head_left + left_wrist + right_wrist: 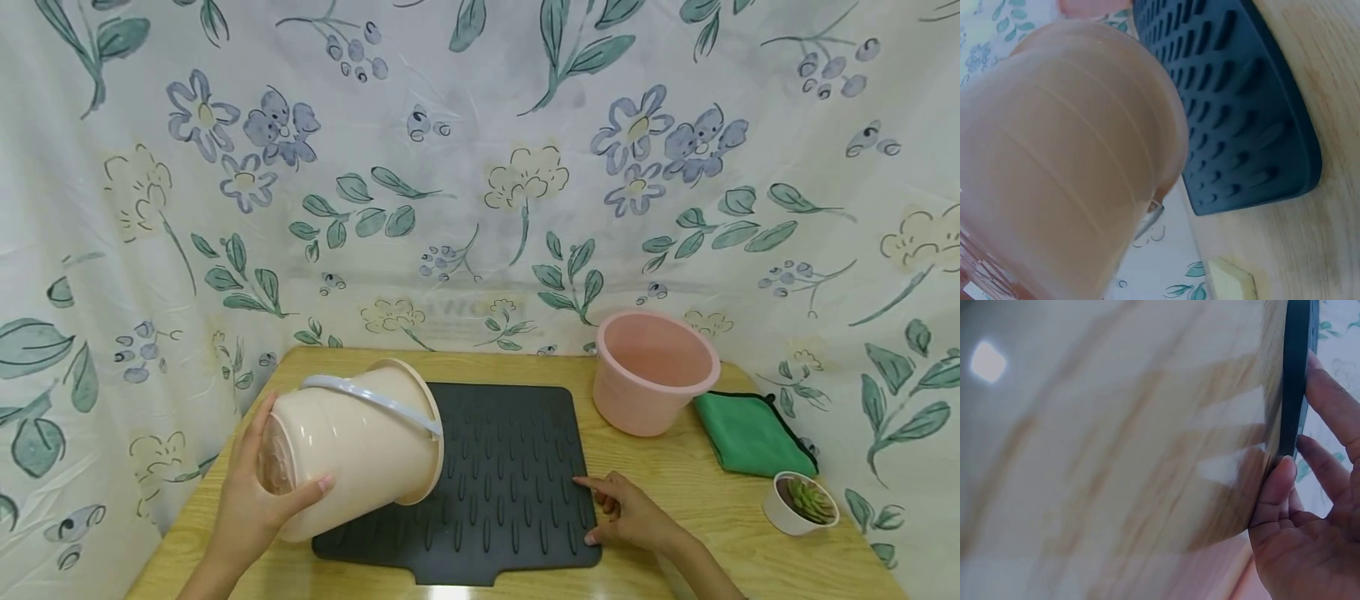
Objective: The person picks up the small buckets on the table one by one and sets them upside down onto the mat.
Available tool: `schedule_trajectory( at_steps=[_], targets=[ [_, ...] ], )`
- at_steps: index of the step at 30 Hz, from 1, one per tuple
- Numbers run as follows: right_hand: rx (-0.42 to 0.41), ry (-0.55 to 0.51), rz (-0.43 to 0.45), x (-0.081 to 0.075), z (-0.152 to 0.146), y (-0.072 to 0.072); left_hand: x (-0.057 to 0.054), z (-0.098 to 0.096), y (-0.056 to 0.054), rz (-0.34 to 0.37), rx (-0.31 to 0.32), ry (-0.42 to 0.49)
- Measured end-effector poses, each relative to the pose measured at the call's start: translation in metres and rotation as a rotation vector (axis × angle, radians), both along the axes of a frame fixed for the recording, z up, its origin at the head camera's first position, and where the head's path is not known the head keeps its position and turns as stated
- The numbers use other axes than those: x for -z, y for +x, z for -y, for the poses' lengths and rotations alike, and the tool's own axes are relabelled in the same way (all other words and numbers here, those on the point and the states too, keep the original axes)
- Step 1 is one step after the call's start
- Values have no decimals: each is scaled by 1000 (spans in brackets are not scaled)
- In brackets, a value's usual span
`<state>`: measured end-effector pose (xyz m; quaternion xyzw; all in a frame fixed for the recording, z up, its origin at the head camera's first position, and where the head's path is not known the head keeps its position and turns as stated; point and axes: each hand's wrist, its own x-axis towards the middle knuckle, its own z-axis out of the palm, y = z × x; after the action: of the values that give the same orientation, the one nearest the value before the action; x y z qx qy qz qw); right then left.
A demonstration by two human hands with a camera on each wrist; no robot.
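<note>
My left hand [251,492] grips a cream bucket [352,450] by its base end, thumb on the side and fingers round the bottom rim. The bucket lies tipped on its side in the air, mouth facing right, over the left part of a dark ribbed mat [502,475]. Its pale blue handle [375,396] lies across the upper side. My right hand [630,508] touches the mat's right edge near the front corner, forefinger extended. Seen from the right wrist, its fingertips and thumb [1279,478] rest along that edge.
A pink basin [652,383] stands at the back right. Next to it lie a folded green cloth [757,433] and a small potted succulent [801,504]. A pale yellow block [1232,279] lies beyond the mat in the left wrist view. A floral curtain [465,250] surrounds the wooden table [675,467].
</note>
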<state>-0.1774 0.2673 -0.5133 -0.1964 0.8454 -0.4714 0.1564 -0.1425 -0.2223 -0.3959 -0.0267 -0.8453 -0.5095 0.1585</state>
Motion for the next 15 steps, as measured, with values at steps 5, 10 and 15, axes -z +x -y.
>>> schedule_trajectory(
  at_steps=[5, 10, 15],
  targets=[
    [0, -18, 9, 0, 0, 1, -2, 1, 2, -27, -16, -57],
    [-4, -33, 10, 0, -1, 2, -4, 0, 5, -60, -54, -119],
    [-4, -34, 2, 1, -2, 1, -6, -2, 4, -77, -126, -216]
  ],
)
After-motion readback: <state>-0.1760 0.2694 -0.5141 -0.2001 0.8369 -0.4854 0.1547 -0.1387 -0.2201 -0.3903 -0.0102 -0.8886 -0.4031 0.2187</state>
